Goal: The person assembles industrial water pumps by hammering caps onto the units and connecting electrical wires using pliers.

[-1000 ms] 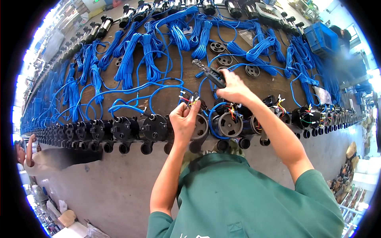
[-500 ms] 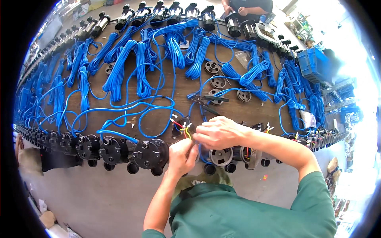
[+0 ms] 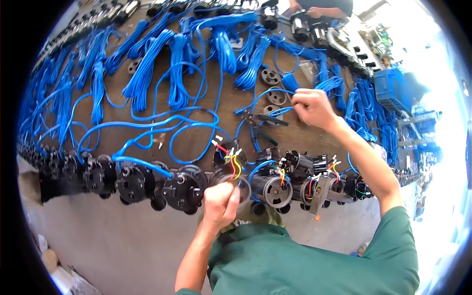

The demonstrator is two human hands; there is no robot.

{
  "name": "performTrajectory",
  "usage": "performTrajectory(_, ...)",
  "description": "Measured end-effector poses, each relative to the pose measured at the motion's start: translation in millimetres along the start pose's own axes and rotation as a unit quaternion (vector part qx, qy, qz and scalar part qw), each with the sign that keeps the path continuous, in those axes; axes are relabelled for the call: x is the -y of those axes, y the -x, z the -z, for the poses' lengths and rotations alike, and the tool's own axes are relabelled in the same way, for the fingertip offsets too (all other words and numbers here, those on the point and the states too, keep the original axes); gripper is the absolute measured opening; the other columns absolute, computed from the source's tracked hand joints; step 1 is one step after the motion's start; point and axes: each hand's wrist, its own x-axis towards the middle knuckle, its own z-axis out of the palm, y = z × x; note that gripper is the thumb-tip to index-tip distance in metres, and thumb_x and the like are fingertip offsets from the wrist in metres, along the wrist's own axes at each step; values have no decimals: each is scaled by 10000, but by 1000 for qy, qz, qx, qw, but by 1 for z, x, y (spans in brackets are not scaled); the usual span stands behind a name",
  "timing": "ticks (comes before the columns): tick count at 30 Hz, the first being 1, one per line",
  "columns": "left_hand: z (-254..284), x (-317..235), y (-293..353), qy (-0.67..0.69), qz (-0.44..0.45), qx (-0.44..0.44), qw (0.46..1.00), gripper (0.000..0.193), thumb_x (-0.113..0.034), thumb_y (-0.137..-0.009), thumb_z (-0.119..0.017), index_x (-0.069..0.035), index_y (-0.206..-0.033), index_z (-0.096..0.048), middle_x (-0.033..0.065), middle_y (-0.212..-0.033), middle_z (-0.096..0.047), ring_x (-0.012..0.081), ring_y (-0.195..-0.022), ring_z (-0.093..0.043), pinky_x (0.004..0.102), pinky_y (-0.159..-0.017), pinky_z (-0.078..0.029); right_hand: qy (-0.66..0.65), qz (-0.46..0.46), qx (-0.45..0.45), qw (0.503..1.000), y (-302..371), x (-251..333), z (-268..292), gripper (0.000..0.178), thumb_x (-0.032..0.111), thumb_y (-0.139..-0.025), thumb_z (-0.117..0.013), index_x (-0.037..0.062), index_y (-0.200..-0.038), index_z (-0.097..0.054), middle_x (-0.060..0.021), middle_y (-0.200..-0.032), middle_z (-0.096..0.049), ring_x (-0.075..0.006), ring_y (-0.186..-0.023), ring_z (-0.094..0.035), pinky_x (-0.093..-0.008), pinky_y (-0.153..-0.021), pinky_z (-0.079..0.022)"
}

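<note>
My left hand (image 3: pixel 221 202) is closed at the lower end of a bundle of red and yellow wires (image 3: pixel 232 164), which rise from its fingers and carry white end caps. A round motor housing (image 3: pixel 244 189) sits just beside this hand, partly hidden by it. My right hand (image 3: pixel 314 108) is raised over the table, its fingers curled; whatever may be in them is hidden. Behind it lies a coil of blue cable (image 3: pixel 330 84). Pliers with black handles (image 3: pixel 270 119) lie left of my right hand, near several grey pulley-like discs (image 3: pixel 276 96).
Black round-ended motors (image 3: pixel 184 189) line the near table edge. Bundles of blue cable (image 3: pixel 147 69) cover much of the brown table (image 3: pixel 196 140). A blue crate (image 3: pixel 393 88) stands at the right. Across the table, another person's arm (image 3: pixel 327 10) reaches among upright metal cylinders.
My right hand has left the wires beside my left hand and moved up and right over the table. My left hand stays closed near the wires. The whole view has shifted slightly.
</note>
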Motion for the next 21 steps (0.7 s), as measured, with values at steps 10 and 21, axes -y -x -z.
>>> performTrajectory(10, -16, -2, -10, -103, -24, -47, 993, 145, -84, -994, -642, 37, -1050, -698, 165, -793, -667, 322, -655, -663, 392, -612, -520, -281, -35, 150, 947, 7, 145, -21, 289, 272, -929, -767, 10, -1039, -714, -125, -894, -708, -327, -800, -706, -421, -686, -546)
performTrajectory(21, -12, -4, -13, -219, -63, 45, 973, 112, -46, -877, -692, 5, -976, -685, 129, -766, -649, 319, -659, -642, 417, -588, -504, -112, 101, 137, 979, 11, 140, -29, 137, 161, -857, -740, 62, -865, -645, -74, -734, -586, -277, -672, -655, -402, -563, -530)
